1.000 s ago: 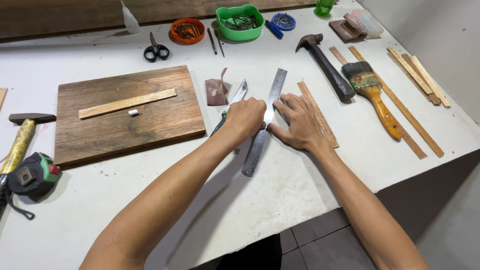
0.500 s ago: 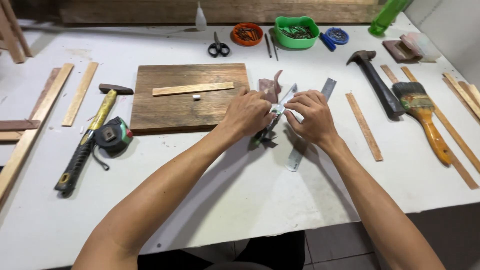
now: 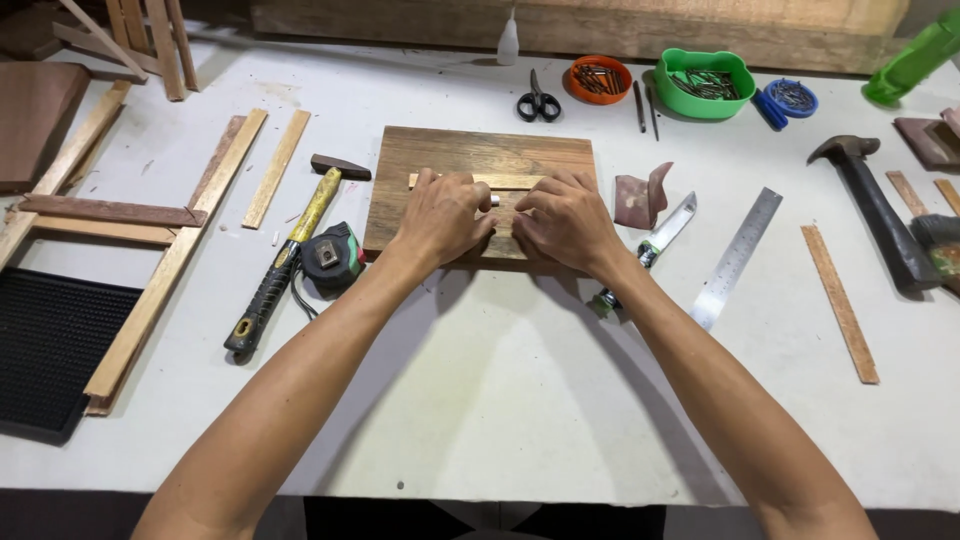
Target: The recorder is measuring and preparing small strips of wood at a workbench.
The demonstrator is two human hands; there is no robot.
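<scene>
The thin wooden strip [image 3: 470, 181] lies across the middle of the wooden board [image 3: 480, 148], at table centre. Both hands rest on it: left hand [image 3: 440, 215] and right hand [image 3: 566, 220], fingers curled down and pressing side by side (whether they pinch something small between them I cannot tell). This looks like positioning work; any further move calls for steady, even pressure. The yellow-handled hammer [image 3: 290, 255] and tape measure [image 3: 330, 258] crowd the board's 8 o'clock, and the knife [image 3: 660, 235] lies at 4. Open table lies toward 6 o'clock.
</scene>
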